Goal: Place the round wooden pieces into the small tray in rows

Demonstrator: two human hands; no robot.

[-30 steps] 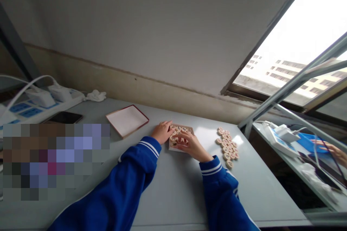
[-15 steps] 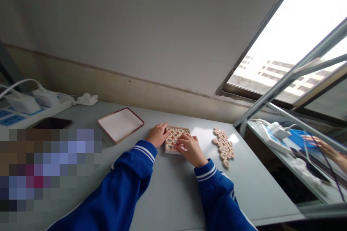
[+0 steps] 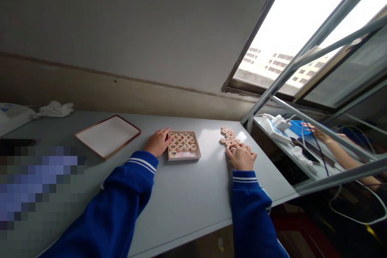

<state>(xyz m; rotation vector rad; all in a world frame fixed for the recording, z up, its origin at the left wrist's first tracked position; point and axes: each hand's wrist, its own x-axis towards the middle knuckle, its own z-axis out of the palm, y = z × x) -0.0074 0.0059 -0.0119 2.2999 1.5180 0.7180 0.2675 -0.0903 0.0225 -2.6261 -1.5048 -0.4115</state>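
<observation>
Half-curled over pieces (image 3: 229,142), hold unclear, the right hand (image 3: 242,156) likely needed a light touch while the loosely spread left hand (image 3: 157,142) steadied the box (image 3: 186,155).

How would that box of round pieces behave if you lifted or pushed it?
The box is probably fairly stiff, since its walls stand straight. Low and flat, it seems unlikely to tip if pushed. The uncovered pieces inside could slide forward if it were tilted, since the front row isn't full.
</observation>
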